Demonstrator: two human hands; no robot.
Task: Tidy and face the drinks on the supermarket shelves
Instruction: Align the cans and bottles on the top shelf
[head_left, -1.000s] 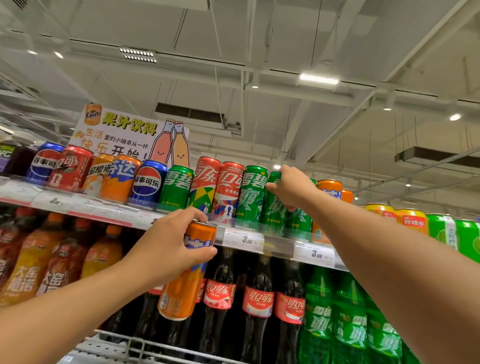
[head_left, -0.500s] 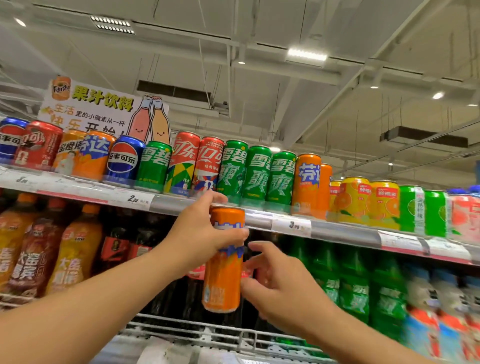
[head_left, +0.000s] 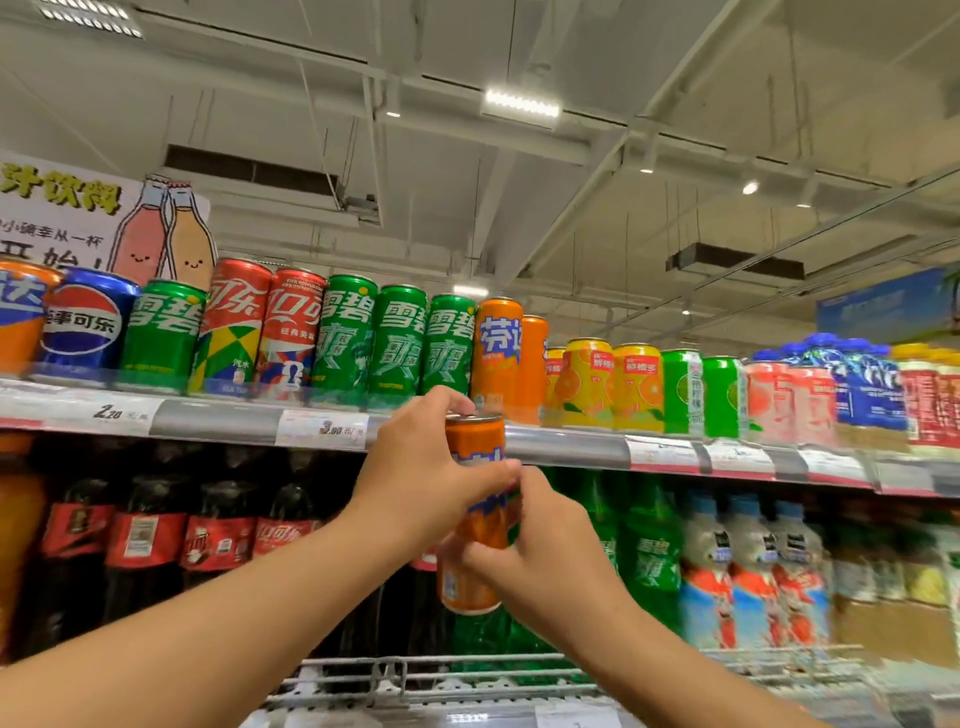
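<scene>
While both hands meet in front of the shelf, they carry one tall orange Fanta can (head_left: 475, 514), upright, just below the top shelf edge (head_left: 566, 447). My left hand (head_left: 421, 486) wraps the can's upper half, thumb over the lid rim. My right hand (head_left: 540, 551) pinches the lower half from the right, fingers curled round it. Both forearms reach up from the bottom corners. Behind the can stand cola bottles (head_left: 218, 540) and green Sprite bottles (head_left: 649, 556) on the lower shelf. Above, the top shelf holds green Sprite cans (head_left: 397, 340), then an orange Fanta can (head_left: 497, 353) with a second behind it. Yellow orange-juice cans (head_left: 587, 384) follow rightward. Open air lies between the held can and the ceiling.
</scene>
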